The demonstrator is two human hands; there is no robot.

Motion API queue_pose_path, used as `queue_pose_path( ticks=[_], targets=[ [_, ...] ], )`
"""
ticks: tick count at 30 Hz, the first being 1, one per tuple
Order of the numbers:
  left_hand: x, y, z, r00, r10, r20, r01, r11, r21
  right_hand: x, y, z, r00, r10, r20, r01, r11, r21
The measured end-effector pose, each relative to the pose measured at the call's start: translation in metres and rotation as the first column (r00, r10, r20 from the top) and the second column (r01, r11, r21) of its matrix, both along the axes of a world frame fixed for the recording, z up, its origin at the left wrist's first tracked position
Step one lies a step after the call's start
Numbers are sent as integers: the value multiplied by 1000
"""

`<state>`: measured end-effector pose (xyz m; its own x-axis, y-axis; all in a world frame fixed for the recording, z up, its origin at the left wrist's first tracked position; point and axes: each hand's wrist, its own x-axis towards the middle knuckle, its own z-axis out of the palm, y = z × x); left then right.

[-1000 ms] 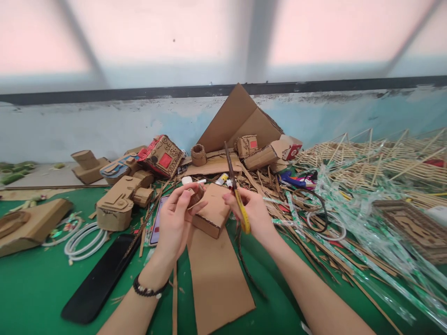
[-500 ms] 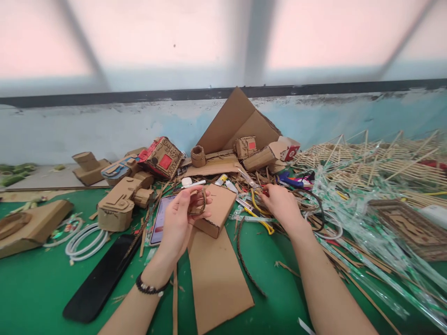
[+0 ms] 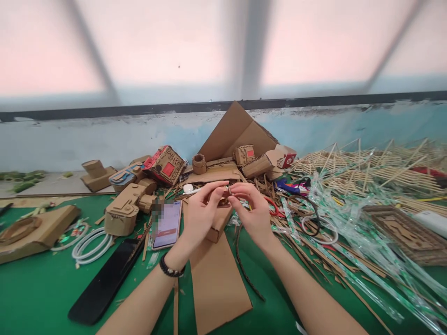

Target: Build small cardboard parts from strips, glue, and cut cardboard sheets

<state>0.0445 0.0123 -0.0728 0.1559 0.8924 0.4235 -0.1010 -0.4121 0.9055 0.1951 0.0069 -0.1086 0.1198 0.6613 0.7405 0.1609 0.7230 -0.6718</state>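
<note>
My left hand (image 3: pixel 201 211) has its fingers curled around a small curled cardboard strip (image 3: pixel 223 202), most of it hidden by the fingers. Opposite it, my right hand (image 3: pixel 254 210) pinches at the same strip, fingertips nearly meeting those of the left. Just beneath both hands lies a flat cardboard box (image 3: pixel 220 224), partly covered by them. A long cardboard sheet (image 3: pixel 218 288) extends from under the box toward me. To the right of the sheet a thin dark braided strip (image 3: pixel 244 270) lies on the green table (image 3: pixel 275 293).
Left of my hands are a phone (image 3: pixel 168 228), a black flat case (image 3: pixel 103 284), coiled white tubing (image 3: pixel 90 244) and a cardboard camera model (image 3: pixel 122 209). Behind stand a decorated cardboard box (image 3: pixel 166 165) and a folded cardboard sheet (image 3: pixel 237 132). Plastic wrap (image 3: pixel 352 228) and wooden sticks (image 3: pixel 349 163) fill the right.
My right hand has come from the tools and scraps on the right to meet my left hand. The left has shifted right with the curled strip, uncovering more of the phone.
</note>
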Motion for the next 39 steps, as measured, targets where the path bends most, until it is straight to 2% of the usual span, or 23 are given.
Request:
queue_pose_path(
  ticks=[5,9,12,17,19,22,26,30,33,36,39],
  targets=[
    [1,4,-13,962,196,-191,-144,956,257,-5,2,-7,994,-106,-42,98,983,-156],
    [-10,1,-26,927,321,-194,-242,907,343,-9,-1,-7,993,-120,-20,110,955,-274],
    [-15,-1,-30,920,343,-190,-245,880,406,-12,-4,-7,994,-102,-47,82,943,-324],
    [-15,-2,-31,909,333,-249,-151,823,548,-13,-5,-6,990,-113,-89,78,941,-329],
    [-15,-3,-31,904,335,-266,-138,817,560,-12,-5,-6,989,-111,-101,71,940,-334],
    [-16,-1,-31,903,355,-241,-171,812,557,-11,-3,-6,991,-44,-125,-4,933,-360],
    [-19,4,-31,908,359,-217,-187,809,557,-7,-1,-6,998,20,-67,-45,919,-392],
    [-17,6,-29,917,351,-190,-226,848,479,-6,0,-8,999,-32,8,33,918,-395],
    [-12,4,-25,953,271,-134,-232,940,251,-7,0,-11,999,-44,23,49,935,-352],
    [-8,3,-23,990,138,16,-138,990,-43,-10,0,-15,1000,-15,5,16,966,-258],
    [-8,3,-22,985,49,163,-24,988,-153,-13,0,-18,999,-33,10,34,986,-165]
  ],
)
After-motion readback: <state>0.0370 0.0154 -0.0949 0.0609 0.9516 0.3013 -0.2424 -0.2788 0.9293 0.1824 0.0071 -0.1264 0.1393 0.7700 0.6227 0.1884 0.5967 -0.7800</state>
